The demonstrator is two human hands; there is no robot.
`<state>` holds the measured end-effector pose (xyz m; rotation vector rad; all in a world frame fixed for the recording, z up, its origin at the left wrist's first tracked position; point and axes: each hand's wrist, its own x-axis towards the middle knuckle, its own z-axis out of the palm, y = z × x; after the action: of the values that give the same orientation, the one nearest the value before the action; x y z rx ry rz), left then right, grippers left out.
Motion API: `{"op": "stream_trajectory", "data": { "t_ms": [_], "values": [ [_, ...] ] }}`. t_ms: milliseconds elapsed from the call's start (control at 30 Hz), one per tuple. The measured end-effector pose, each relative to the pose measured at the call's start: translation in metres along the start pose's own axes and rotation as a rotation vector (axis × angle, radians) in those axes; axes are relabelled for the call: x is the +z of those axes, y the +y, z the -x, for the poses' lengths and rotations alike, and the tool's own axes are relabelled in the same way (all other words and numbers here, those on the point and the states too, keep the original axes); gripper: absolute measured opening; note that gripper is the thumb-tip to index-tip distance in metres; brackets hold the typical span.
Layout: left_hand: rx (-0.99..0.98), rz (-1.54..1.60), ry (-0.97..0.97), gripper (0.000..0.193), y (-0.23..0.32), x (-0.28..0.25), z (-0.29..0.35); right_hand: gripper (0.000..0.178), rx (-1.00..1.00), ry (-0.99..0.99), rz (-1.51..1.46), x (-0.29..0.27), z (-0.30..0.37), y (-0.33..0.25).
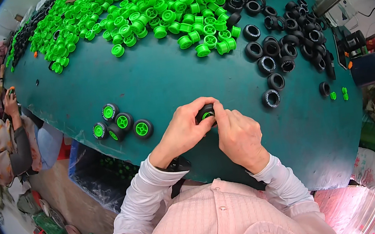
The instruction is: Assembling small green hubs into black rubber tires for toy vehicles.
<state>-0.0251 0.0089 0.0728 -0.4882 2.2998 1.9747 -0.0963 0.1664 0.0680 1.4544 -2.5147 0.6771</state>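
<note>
Close to the near edge of the table, both my hands meet at a small toy wheel (205,113), a black tire with a green rim showing inside it. My left hand (181,131) is closed round the tire, its thumb across the rim side. Fingers curled, my right hand (243,139) presses against the wheel's right side; its fingertips are partly hidden. To the left of my hands lies a small group of black tires with green rims in them (142,129).
A big heap of loose green rims (125,30) spreads over the far side of the green table (158,78). Loose black tires (271,99) lie to the right. At left, a person (7,150) sits by the table, near a blue-lined bin (92,177) below its edge.
</note>
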Motion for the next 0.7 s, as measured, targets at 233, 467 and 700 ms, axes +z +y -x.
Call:
{"op": "stream_trajectory", "data": {
  "t_ms": [233,467,700],
  "values": [
    [0.215,0.453,0.362,0.043,-0.019,0.047,0.006,0.036,0.176,0.117,-0.164,-0.001,-0.005,-0.005],
    [0.151,0.403,0.339,0.036,-0.018,0.044,0.005,0.034,0.200,0.113,-0.122,0.006,0.000,-0.006],
    [0.077,0.148,0.175,0.034,-0.010,0.022,0.007,0.037,0.049,0.096,-0.015,0.000,0.000,-0.003]
  ]
}}
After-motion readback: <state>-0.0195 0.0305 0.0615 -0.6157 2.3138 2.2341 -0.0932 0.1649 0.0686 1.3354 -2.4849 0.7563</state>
